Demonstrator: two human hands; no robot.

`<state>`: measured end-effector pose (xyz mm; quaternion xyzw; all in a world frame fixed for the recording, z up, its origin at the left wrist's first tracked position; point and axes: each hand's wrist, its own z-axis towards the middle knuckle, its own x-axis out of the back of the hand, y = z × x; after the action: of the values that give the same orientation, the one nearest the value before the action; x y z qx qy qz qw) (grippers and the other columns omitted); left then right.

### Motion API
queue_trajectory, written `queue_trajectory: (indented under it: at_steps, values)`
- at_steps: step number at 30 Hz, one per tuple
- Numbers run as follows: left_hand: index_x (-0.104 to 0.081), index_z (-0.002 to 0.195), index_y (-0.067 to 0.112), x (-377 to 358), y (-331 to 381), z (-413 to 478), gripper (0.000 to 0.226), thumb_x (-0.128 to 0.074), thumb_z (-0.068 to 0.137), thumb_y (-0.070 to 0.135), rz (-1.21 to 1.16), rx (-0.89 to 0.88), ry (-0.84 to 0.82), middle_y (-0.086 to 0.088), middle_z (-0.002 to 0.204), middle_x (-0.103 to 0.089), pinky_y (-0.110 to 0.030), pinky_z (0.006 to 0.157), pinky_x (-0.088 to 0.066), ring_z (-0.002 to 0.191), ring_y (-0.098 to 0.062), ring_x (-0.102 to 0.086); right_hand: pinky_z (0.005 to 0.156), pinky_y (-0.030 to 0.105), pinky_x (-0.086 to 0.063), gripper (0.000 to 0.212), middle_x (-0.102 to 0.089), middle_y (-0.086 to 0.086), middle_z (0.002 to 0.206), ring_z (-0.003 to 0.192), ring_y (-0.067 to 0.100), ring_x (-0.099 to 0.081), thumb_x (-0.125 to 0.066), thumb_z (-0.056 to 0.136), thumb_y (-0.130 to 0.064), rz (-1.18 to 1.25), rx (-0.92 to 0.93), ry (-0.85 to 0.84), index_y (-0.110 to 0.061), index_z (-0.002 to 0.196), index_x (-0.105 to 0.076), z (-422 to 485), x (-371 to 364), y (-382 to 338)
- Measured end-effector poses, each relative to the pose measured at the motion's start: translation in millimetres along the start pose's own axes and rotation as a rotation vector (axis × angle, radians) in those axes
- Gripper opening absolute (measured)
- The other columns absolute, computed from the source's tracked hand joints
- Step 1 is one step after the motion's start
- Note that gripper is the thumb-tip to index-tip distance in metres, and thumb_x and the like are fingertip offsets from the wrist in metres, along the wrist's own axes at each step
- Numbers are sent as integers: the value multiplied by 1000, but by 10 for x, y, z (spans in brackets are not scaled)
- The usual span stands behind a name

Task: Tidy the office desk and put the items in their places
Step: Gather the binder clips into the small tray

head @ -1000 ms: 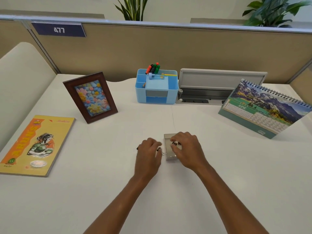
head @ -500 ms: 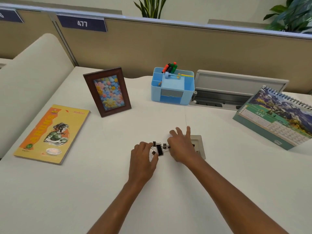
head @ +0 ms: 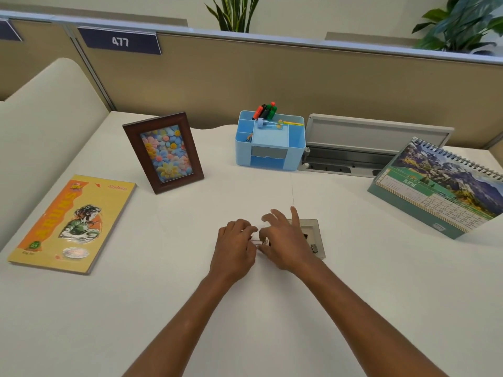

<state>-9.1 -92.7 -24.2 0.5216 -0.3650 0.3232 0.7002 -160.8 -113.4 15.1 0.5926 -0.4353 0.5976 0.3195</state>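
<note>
The left hand lies knuckles-up on the desk with its fingers curled in over a small clutch of black binder clips with thin wire handles. From here I cannot tell whether it actually pinches one. The right hand meets it from the other side, its fingers fanned out straight above the desk and its thumb low beside the same clips, nothing visibly clasped. The clips sit in the narrow gap between the two hands, mostly hidden by the fingertips. Just beside the right hand, partly under its palm, lies a shallow square box of smoky translucent plastic with at least one more dark clip inside. All of this rests on a smooth matte white desk. Further back stands a glossy pale blue plastic organiser with several compartments and a little drawer front, orange, black and green markers poking from its rear slot. To its left a dark wooden picture frame leans upright, showing pastel felt flowers, and nearer the left edge a yellow and orange paperback book lies flat. On the right a spiral-bound tent calendar shows mountains and June. Next to the organiser, a grey metal cable hatch stands open. A beige fabric partition with a navy plate reading 477 closes off the back, leafy green plants above it.
</note>
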Motion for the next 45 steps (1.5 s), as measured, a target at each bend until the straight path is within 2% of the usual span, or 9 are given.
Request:
queue_trajectory:
  at_steps: [4,9,13,17,21,31,39,42,45]
  values:
    - [-65,107,15,80,-82,52,32,-55,79,3,-34,78,23,3,102,-58,-23,84,-29,96,-19,-51,115,59,6,30,-52,11,136,142,31,-28,-66,83,-45,-71,33,16,-18,94,-72,-118,-149,-145]
    - [-65,108,16,107,-155,25,26,-58,84,6,-7,112,13,3,102,-59,-26,83,-31,96,-20,-52,115,55,12,49,-42,9,145,148,25,-12,-60,84,-55,-43,-23,0,-18,116,-64,-146,-70,-53]
    - [-66,110,22,94,-219,44,25,-61,87,15,13,141,13,4,102,-57,-25,82,-27,95,-19,-51,113,61,10,51,-55,1,130,138,24,-32,-60,85,-55,-89,-8,-85,-21,123,-60,-82,103,55]
    - [-65,115,25,108,-221,146,26,-59,91,32,30,204,-34,4,104,-55,-25,80,-26,97,-18,-48,107,67,12,24,-63,2,103,119,28,-47,-64,86,-36,-249,68,-163,-18,103,-66,-5,113,87]
    - [-59,120,25,96,-202,272,35,-59,89,41,117,250,-125,0,111,-55,-32,87,-33,100,-22,-52,105,71,12,17,-64,3,96,114,32,-49,-65,82,-20,-357,104,-211,-19,99,-69,2,49,65]
    - [-66,85,16,27,-139,421,14,-53,81,13,171,297,-155,3,84,-66,-30,76,-27,83,-21,-60,109,71,1,15,-62,2,76,99,32,-54,-61,76,-1,-322,92,-135,-13,80,-68,36,26,36]
    - [-63,80,15,-3,-133,479,9,-55,78,12,156,342,-181,3,79,-66,-30,77,-24,80,-21,-59,115,54,4,22,-64,-5,92,103,21,-51,-54,88,-9,-26,-78,38,-20,101,-69,45,162,193]
    - [-64,81,15,20,-125,501,8,-56,80,14,133,352,-197,3,81,-66,-29,78,-23,82,-20,-59,115,46,-11,18,-67,-7,97,101,18,-55,-54,91,-18,116,-170,114,-23,99,-70,-70,302,375]
    - [-64,83,15,27,-126,510,9,-55,81,13,117,346,-207,3,85,-66,-29,79,-24,84,-20,-59,102,34,-27,14,-69,-9,95,93,16,-60,-59,89,-20,229,-245,182,-25,94,-71,-244,346,533]
